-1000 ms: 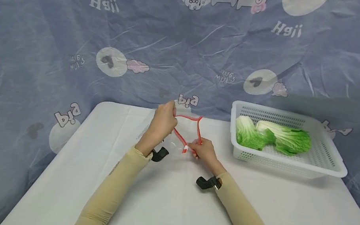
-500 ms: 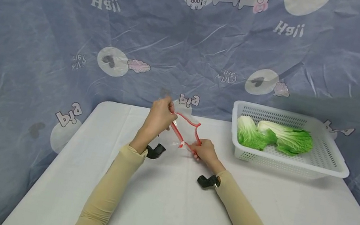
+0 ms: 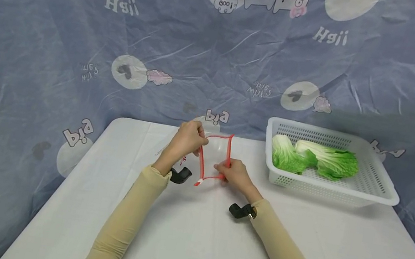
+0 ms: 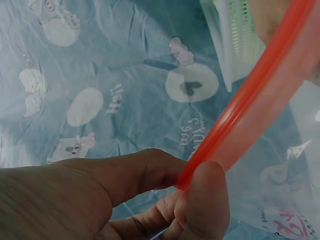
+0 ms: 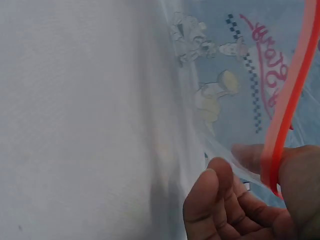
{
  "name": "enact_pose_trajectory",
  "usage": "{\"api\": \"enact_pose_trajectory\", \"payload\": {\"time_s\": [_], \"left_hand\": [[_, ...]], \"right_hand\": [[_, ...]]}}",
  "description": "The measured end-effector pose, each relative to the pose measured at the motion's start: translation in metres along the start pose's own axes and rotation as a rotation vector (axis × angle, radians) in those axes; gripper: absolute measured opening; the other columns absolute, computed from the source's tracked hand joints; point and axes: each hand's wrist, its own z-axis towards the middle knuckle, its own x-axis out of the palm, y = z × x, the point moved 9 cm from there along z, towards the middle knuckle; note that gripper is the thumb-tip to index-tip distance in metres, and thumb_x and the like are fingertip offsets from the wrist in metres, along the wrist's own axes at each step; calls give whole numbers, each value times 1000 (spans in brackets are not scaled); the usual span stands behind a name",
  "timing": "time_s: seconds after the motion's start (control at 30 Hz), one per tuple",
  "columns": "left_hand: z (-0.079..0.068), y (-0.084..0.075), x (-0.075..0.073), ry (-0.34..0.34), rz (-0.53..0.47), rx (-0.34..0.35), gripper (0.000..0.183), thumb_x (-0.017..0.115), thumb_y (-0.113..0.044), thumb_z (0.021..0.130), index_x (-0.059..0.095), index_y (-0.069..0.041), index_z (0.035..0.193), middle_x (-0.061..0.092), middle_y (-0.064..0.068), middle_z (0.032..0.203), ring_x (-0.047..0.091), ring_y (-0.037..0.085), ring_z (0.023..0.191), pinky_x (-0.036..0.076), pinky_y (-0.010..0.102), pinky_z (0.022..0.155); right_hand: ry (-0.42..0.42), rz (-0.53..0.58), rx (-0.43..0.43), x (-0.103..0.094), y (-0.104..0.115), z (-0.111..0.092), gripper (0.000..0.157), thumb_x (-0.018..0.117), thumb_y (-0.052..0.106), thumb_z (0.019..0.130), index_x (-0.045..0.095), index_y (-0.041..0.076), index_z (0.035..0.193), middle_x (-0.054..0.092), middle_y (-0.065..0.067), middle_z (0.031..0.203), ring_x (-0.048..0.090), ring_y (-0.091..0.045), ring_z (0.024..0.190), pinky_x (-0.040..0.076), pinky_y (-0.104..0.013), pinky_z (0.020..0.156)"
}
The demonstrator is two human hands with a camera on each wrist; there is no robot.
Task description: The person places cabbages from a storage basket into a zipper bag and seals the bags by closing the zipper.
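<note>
A clear zip bag with a red zip edge (image 3: 202, 164) is held up over the middle of the table, its mouth spread into a wide four-sided opening. My left hand (image 3: 188, 138) pinches the left side of that edge between thumb and fingers, as the left wrist view shows on the red strip (image 4: 240, 112). On the opposite side my right hand (image 3: 239, 175) holds the rim, with the thumb reaching inside the mouth and the fingers outside. Printed drawings and pink lettering show on the bag's clear film (image 5: 220, 75) in the right wrist view.
A white perforated basket (image 3: 330, 189) stands at the back right of the white-covered table (image 3: 179, 240). Two pieces of Chinese cabbage (image 3: 327, 159) lie inside it. A blue-grey printed cloth (image 3: 189, 43) hangs behind the table.
The bag's mouth has gone from a narrow slanted gap to a wider opening. My left hand has shifted slightly down and right since half a second ago. The right hand keeps nearly the same spot.
</note>
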Motion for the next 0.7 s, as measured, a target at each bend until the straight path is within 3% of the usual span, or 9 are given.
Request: {"api": "enact_pose_trajectory", "payload": {"time_s": [0.17,0.27,0.37,0.53,0.7], "left_hand": [[1,3,-2,6,-4,-7,12,65,-8,87,56,-3,82,63,12,67,66,19,47,57,32,53],[1,6,-3,10,-13,-17,12,64,-8,88,56,-3,82,63,11,66,66,20,48,57,31,54],[2,9,-5,5,-30,-22,12,64,-8,88,56,-2,82,63,11,64,66,20,48,59,35,58],[4,10,-7,-9,-38,-5,10,63,-7,86,56,-2,81,63,11,62,65,19,46,59,39,60],[5,10,-5,5,-46,1,10,62,-6,86,56,-1,81,64,12,64,66,20,47,59,37,57]], "right_hand": [[-15,-41,-31,-16,19,-13,36,62,42,92,63,6,95,67,-8,74,64,-17,60,52,-30,59],[14,-65,-46,-30,34,-25,39,59,43,94,64,6,103,69,-13,85,68,-21,67,57,-37,66],[56,-90,-81,-48,49,-37,35,60,39,95,66,5,102,70,-13,86,70,-22,72,59,-36,67],[68,-112,-97,-94,61,-45,31,61,33,95,67,3,99,68,-12,81,70,-23,73,59,-30,64],[23,-161,-13,-148,46,-39,37,60,34,96,64,-2,104,67,-20,95,69,-28,83,58,-33,70]]}}
